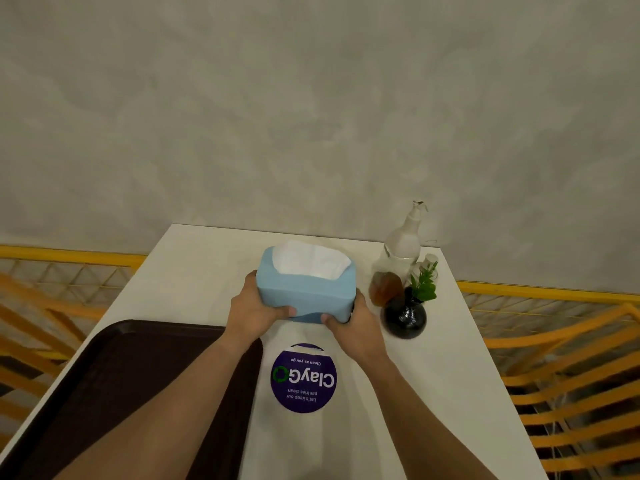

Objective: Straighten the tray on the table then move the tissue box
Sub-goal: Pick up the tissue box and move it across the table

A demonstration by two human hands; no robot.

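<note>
A light blue tissue box (306, 289) with white tissue sticking out of its top is held just above the middle of the white table (194, 268). My left hand (256, 306) grips its left end and my right hand (353, 318) grips its right end, thumbs on the near side. A dark brown tray (131, 368) lies at the near left of the table, its edges roughly parallel to the table's edges; my left forearm crosses over it.
A round purple "ClayGo" sticker (303, 378) is on the table below the box. At the right stand a black round vase with green leaves (405, 317), an amber bottle (384, 287) and a clear pump bottle (403, 240). Yellow railings flank the table.
</note>
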